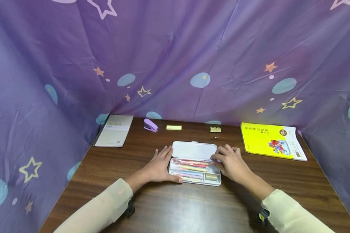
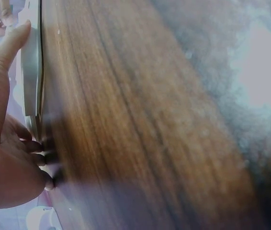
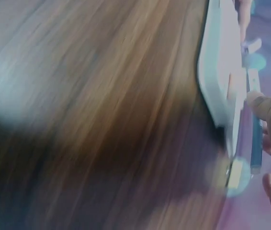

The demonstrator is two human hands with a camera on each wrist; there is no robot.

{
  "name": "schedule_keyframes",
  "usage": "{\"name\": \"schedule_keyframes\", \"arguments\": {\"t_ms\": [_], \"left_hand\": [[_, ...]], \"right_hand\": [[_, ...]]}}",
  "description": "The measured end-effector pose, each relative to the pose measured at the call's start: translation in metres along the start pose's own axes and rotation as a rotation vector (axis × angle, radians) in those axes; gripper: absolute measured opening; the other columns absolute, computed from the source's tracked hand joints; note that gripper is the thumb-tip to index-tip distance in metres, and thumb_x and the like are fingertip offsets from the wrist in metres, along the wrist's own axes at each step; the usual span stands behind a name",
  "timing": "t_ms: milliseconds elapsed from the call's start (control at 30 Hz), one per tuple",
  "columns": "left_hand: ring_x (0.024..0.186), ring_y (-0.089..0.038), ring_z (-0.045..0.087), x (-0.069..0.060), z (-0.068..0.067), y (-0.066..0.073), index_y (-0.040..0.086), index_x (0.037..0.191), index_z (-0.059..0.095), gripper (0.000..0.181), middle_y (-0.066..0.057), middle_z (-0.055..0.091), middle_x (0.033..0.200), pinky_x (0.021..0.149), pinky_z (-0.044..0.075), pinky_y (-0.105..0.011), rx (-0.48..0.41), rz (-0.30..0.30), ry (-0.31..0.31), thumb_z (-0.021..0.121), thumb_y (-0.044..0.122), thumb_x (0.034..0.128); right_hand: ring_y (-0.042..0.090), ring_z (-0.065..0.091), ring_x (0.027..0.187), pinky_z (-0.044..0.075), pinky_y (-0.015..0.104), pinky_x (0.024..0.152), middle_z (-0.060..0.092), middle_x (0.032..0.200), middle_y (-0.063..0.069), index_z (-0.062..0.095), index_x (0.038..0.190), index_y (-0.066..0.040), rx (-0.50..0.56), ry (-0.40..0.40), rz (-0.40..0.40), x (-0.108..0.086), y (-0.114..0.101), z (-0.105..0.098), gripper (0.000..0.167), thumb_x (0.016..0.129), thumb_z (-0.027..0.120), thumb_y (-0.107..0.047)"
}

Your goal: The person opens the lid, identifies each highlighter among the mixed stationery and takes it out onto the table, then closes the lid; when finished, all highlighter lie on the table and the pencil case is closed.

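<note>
A white pencil case (image 1: 194,150) lies on the table with its lid folded back. Several pens and pencils (image 1: 192,169) lie inside it, and a gold-coloured block (image 1: 211,177) occupies its front right corner. My left hand (image 1: 160,165) rests against the case's left end, thumb stretched along the front rim and fingers along the left side. My right hand (image 1: 232,162) is over the right end. In the right wrist view it pinches a slender dark pen-like stick (image 3: 256,143) with a pale upper end; the exact kind is unclear. In the head view the fingers mostly hide that stick.
Behind the case are a purple stapler (image 1: 150,125), a yellow block-shaped pad (image 1: 173,127) and a gold binder clip (image 1: 215,129). A grey notebook (image 1: 114,131) lies far left, a yellow book (image 1: 269,140) far right. A purple curtain (image 1: 175,64) hangs around the table.
</note>
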State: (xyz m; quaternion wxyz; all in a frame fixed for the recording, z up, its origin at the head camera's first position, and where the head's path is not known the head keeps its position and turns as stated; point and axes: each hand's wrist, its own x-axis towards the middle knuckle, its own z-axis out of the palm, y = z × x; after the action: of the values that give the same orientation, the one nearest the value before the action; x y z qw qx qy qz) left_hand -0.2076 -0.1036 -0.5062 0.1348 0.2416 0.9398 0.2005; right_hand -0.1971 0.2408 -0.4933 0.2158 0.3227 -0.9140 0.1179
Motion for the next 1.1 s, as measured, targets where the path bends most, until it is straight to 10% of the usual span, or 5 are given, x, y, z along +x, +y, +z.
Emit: {"name": "schedule_keyframes", "arguments": {"t_ms": [600,1100], "left_hand": [[0.174,-0.039,0.009,0.000,-0.002,-0.001,-0.002,0.176,0.012,0.145,-0.021,0.012,0.186,0.142,0.005,-0.063,0.004,0.028,0.004,0.080,0.084,0.0806],[0.175,-0.036,0.008,0.000,0.001,-0.002,0.000,0.176,0.010,0.147,-0.020,0.011,0.186,0.142,0.003,-0.060,-0.001,0.014,0.000,0.078,0.086,0.0795]], "right_hand": [[0.022,0.057,0.087,0.036,0.046,0.069,0.071,0.093,-0.005,0.086,0.099,-0.020,-0.074,-0.020,0.150,-0.052,0.062,-0.013,0.015,0.087,0.095,-0.019],[0.024,0.057,0.088,0.034,0.047,0.071,0.070,0.094,-0.004,0.085,0.101,-0.018,-0.057,-0.041,0.214,-0.064,0.072,-0.009,0.014,0.089,0.093,-0.017]]}}
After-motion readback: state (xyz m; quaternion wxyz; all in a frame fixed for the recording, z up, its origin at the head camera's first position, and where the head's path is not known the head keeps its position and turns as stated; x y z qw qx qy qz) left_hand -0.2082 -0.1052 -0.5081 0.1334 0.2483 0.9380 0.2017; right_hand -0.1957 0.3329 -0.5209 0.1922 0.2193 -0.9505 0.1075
